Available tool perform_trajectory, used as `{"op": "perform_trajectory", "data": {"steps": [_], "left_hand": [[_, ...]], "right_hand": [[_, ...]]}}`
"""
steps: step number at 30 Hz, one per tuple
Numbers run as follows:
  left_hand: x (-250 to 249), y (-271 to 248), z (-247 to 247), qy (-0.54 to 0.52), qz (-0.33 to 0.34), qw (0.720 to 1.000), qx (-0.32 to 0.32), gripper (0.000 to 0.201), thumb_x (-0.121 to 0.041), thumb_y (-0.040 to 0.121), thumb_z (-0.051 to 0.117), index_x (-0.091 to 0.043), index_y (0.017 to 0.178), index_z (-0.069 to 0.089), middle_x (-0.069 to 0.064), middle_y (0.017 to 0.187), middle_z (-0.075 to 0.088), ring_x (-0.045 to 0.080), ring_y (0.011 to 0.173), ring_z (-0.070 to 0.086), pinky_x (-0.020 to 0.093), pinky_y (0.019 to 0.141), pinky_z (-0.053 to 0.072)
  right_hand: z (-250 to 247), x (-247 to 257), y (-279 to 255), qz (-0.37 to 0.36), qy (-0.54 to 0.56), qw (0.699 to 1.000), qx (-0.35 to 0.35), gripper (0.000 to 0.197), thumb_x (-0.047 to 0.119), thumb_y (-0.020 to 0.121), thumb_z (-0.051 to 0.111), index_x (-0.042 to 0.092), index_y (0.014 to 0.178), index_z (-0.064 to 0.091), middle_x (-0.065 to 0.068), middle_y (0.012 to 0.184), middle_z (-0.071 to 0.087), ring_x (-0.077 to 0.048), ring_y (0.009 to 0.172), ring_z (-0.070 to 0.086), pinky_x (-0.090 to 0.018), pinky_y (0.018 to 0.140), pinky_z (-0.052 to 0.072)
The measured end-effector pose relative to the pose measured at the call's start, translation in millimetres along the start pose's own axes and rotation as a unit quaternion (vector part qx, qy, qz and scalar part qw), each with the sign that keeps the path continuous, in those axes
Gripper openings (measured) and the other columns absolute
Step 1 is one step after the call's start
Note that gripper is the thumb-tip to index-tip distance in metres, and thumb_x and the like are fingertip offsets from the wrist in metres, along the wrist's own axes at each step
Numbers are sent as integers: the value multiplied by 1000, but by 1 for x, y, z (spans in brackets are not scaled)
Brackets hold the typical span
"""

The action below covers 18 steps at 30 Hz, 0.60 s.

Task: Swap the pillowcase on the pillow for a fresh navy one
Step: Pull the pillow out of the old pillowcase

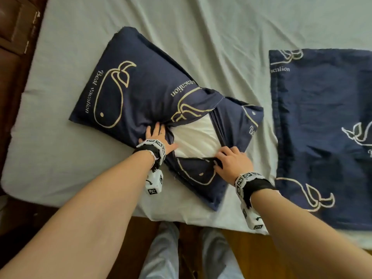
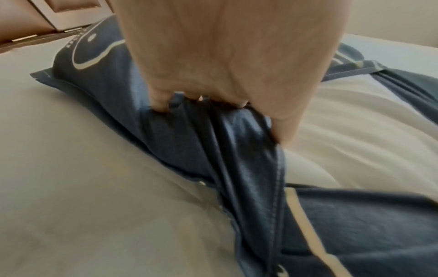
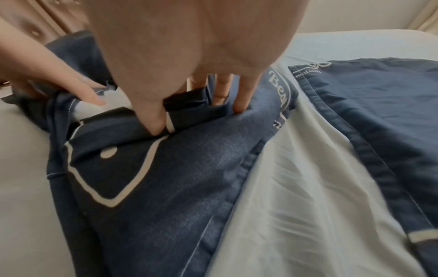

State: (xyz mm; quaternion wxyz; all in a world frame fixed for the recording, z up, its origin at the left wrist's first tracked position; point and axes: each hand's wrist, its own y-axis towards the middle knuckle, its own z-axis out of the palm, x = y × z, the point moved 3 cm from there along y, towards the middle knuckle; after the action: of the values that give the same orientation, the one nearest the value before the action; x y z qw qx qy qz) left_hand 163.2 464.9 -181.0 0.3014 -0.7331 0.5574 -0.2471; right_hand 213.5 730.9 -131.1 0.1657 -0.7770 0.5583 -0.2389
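Observation:
A navy whale-print pillowcase (image 1: 130, 87) covers a pillow lying slantwise on the bed. Its envelope opening gapes in the middle and bares the white pillow (image 1: 195, 137). My left hand (image 1: 157, 135) grips a bunch of navy cloth at the opening's left edge; in the left wrist view the left hand (image 2: 213, 93) has its fingers curled into the gathered pillowcase (image 2: 213, 150). My right hand (image 1: 229, 160) pinches the folded hem of the near flap, and the right wrist view shows the right hand (image 3: 194, 110) with its thumb over that hem of the pillowcase (image 3: 177, 178).
A second navy whale-print pillowcase (image 1: 322, 127) lies flat on the pale sheet (image 1: 60, 158) to the right, close to the pillow's end. Brown furniture (image 1: 14, 47) borders the bed on the left. The bed's near edge meets the wooden floor (image 1: 130, 238) by my legs.

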Motion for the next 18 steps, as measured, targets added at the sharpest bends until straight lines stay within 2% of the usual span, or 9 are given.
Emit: {"op": "perform_trajectory", "data": {"steps": [2,4,6,7,9,10,14,16,18], "left_hand": [[-12,-23,-9,-15,-4,999,-52,111,-72,66,55,-18,152,11,2,159,10,31,145,14,50,114,22],[-27,-49,-20,12,25,986,-166,92,-48,64,75,-14,138,34,10,140,37,32,127,38,43,104,34],[-48,-71,-27,88,137,950,-267,71,-38,64,77,-20,126,48,5,123,47,27,110,48,39,91,41],[-58,-77,-25,128,208,930,-275,61,-35,69,75,-26,124,51,2,122,48,26,107,48,38,85,42],[-75,-81,-15,199,305,906,-216,56,-35,79,71,-35,131,48,0,132,42,25,110,47,38,84,44],[-79,-80,-11,217,317,906,-175,60,-40,81,70,-36,135,45,-1,139,38,25,114,45,39,86,45],[-90,-65,-4,223,296,918,-143,56,-44,86,65,-34,137,46,0,144,33,26,119,43,39,89,46],[-89,-57,0,207,281,928,-130,48,-45,93,55,-36,139,44,-1,147,31,26,119,42,39,87,48],[-85,-50,6,213,270,932,-118,55,-48,93,53,-39,144,36,-2,152,24,27,121,41,39,86,48]], "right_hand": [[1,6,1,8,17,1000,23,41,48,87,55,26,121,59,4,130,51,-28,118,45,-39,91,45],[-1,15,4,14,68,996,48,43,42,87,56,29,128,55,4,132,49,-28,124,41,-42,95,46],[2,18,5,11,110,992,57,44,31,89,56,32,132,53,6,137,47,-27,129,37,-42,98,46],[4,16,3,6,123,991,54,44,26,90,54,34,134,52,8,140,45,-27,131,35,-42,99,46],[10,12,-5,-12,134,990,49,48,22,93,49,37,139,48,10,145,41,-25,135,33,-43,100,46],[13,10,-9,-22,135,989,50,53,18,93,47,39,141,45,10,146,39,-25,136,32,-43,99,47],[16,6,-14,-24,139,989,43,69,6,88,44,45,144,36,9,132,46,-22,133,33,-44,91,51],[20,3,-10,-25,146,988,33,61,7,88,45,42,138,45,8,126,48,-22,131,35,-45,90,51],[26,1,-7,-34,150,988,20,50,8,89,48,37,129,56,7,124,50,-22,131,37,-45,90,51]]}}
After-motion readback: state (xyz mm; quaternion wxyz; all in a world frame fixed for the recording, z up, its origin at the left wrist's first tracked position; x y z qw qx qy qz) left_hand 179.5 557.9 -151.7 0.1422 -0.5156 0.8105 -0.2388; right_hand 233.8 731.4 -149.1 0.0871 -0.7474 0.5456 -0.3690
